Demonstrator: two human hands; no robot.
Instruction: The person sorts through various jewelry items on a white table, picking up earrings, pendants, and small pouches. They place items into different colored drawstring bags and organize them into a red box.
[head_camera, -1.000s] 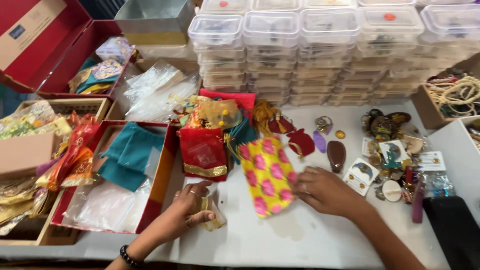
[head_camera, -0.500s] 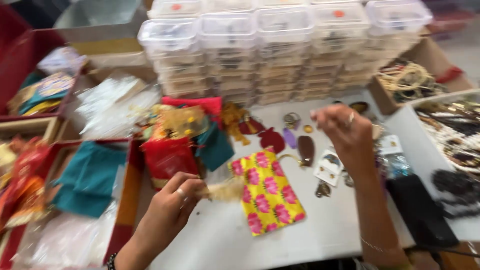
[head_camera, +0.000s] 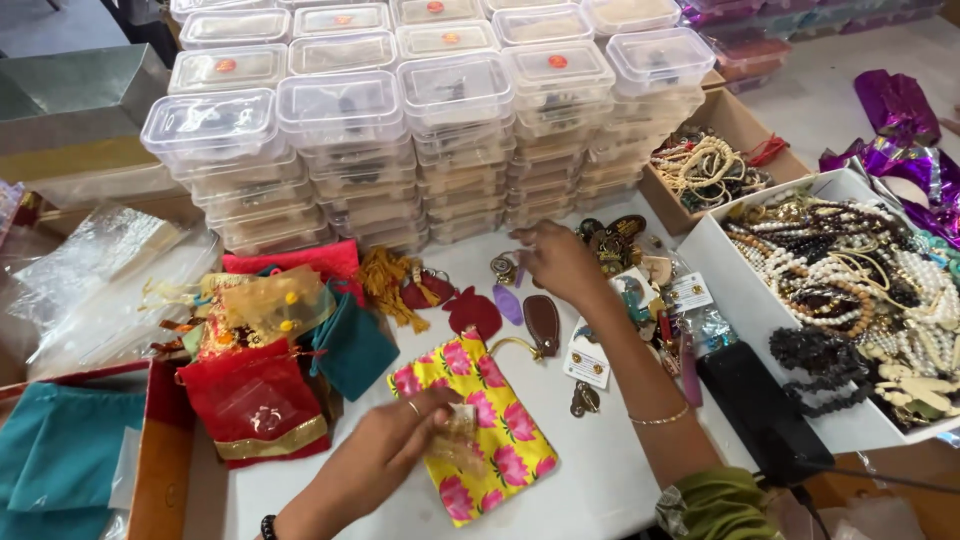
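Note:
My left hand (head_camera: 395, 440) pinches a small clear packet (head_camera: 452, 437) over a yellow drawstring pouch with pink flowers (head_camera: 478, 432) that lies flat on the white table (head_camera: 590, 480). My right hand (head_camera: 560, 262) reaches forward to a cluster of keychains and small trinkets (head_camera: 620, 245); its fingers curl over them and I cannot tell whether it holds one. A brown leather key fob (head_camera: 542, 323), a purple fob (head_camera: 508, 303) and a dark red fob (head_camera: 473, 313) lie between the hands.
Stacks of clear lidded plastic boxes (head_camera: 430, 110) line the back. A white tray of bead necklaces (head_camera: 860, 290) and a cardboard box of bracelets (head_camera: 715, 165) stand at the right. Red, gold and teal fabric pouches (head_camera: 270, 360) pile at the left beside plastic bags (head_camera: 110, 270).
My right hand has left the yellow pouch and reached forward to the trinkets. My left hand has carried the clear packet rightward onto the pouch. The view has swung to the right.

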